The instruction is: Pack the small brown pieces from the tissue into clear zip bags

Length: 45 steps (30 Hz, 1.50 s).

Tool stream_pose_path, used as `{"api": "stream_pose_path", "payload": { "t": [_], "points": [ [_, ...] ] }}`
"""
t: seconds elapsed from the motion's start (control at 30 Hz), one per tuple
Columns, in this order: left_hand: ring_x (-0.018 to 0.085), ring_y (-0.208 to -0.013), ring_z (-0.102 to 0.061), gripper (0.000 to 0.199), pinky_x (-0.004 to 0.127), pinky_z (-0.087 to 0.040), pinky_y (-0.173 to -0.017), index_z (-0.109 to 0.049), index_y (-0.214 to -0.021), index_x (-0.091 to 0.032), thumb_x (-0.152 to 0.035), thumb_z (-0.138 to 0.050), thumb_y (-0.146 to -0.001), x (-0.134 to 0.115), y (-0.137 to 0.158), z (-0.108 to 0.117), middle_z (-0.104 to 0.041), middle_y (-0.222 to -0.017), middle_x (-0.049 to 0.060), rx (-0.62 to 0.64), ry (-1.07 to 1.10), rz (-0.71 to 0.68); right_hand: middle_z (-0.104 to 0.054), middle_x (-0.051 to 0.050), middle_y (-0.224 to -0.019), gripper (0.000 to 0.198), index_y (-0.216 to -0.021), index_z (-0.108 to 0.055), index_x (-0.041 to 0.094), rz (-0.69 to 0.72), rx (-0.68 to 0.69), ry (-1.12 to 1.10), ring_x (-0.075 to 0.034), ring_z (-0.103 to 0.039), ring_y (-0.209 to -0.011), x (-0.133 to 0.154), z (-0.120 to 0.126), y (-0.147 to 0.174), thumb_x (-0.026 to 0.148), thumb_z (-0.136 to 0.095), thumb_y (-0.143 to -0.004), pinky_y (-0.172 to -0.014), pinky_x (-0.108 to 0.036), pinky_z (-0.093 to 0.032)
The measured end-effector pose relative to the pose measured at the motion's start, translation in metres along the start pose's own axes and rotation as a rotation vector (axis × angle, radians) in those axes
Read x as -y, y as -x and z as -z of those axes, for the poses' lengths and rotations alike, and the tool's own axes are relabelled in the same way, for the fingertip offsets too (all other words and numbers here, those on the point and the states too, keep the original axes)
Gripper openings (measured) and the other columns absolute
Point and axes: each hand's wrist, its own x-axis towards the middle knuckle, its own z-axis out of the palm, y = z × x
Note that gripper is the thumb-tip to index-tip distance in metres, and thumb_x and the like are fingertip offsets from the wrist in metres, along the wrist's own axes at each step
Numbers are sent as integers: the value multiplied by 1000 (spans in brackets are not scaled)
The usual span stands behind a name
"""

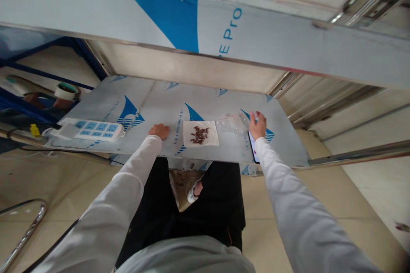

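Brown pieces (199, 135) are gathered in a loose pile on a white sheet (213, 140), which is laid on the worktop (153, 100) near its front edge, between the left hand (159, 131) and the right hand (258, 124). The left hand is rested on the worktop, its fingers curled in; whether anything is pinched there cannot be told. The right hand is held at the far end of a phone (252, 146), its fingers partly spread, and the phone is partly hidden by it. A crumpled clear bag (233, 123) is seen between the sheet and the right hand, and a white power strip (100, 130) is placed well to the left
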Motion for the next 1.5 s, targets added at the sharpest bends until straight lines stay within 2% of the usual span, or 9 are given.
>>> {"api": "stream_pose_path", "payload": {
  "t": [0.17, 0.3, 0.47, 0.7, 1.0, 1.07, 1.23, 1.37, 1.5],
  "points": [
    [26, -104, -62, 29, 43, -51, -86, -62, -111, -11, -30, -53, -91, 16, 40, 11, -64, -113, 15, -122, 129, -21, -60, -18, -120, 42, -117, -55, 13, 37, -90, -351, -24, -58, -107, 23, 17, 80, 41, -36, -92, -86, -35, -48],
    [24, -89, -70, 31, 33, -53, -79, -71, -98, -18, -37, -47, -91, 25, 104, 6, -74, -89, 9, -189, 287, -113, -70, -11, -103, 30, -105, -64, 19, 106, 212, -789, -21, -65, -92, 87, 13, 168, 40, -47, -91, -79, -34, -51],
    [19, -70, -70, 35, 28, -56, -67, -72, -86, -14, -47, -67, -74, 12, 172, -19, -76, -80, 7, -37, 1116, -290, -71, -8, -97, 23, -98, -68, 21, 119, 428, -939, -20, -67, -85, 148, 12, 221, 39, -56, -89, -71, -30, -54],
    [19, -67, -69, 24, 27, -56, -64, -71, -75, -16, -40, -72, -71, 0, 197, -30, -75, -75, 7, 124, 1153, -381, -75, -7, -90, 25, -93, -69, 19, -146, 586, -1114, -23, -71, -86, 127, 22, 232, 40, -69, -79, -79, -33, -56],
    [14, -54, -64, 29, 24, -51, -51, -66, -69, -16, -43, -74, -70, 0, 211, -36, -70, -66, 5, 379, 1225, -382, -74, -5, -78, 25, -85, -73, 20, -107, 801, -1058, -23, -70, -74, 97, 39, 226, 43, -64, -82, -69, -33, -56],
    [12, -44, -57, 31, 23, -45, -43, -65, -67, -16, -46, -70, -73, 2, 215, -38, -67, -60, 3, 299, 1163, -337, -74, -6, -78, 22, -83, -73, 21, -11, 729, -920, -23, -70, -71, 96, 43, 226, 40, -62, -83, -66, -33, -56],
    [14, -50, -58, 22, 24, -45, -52, -63, -66, -21, -41, -65, -76, -1, 226, -21, -65, -57, 1, -229, 776, -290, -72, -5, -68, 10, -74, -68, 25, 162, 403, -467, -24, -69, -61, 104, 55, 223, 31, -63, -79, -60, -33, -54],
    [13, -54, -58, 18, 24, -45, -57, -59, -65, -21, -34, -61, -77, -9, 218, -1, -64, -60, 0, -236, 728, -358, -72, -5, -78, 10, -85, -67, 25, 321, 356, -419, -23, -69, -73, 111, 62, 207, 34, -65, -80, -73, -36, -54],
    [13, -60, -58, 14, 22, -46, -60, -58, -70, -19, -31, -60, -76, -9, 197, 12, -63, -65, 0, 23, 949, -484, -47, -13, -142, 94, -140, -38, 23, 525, 516, -695, -29, -45, -130, 116, 58, 184, 45, -83, -60, -106, -43, -39]
  ]
}}
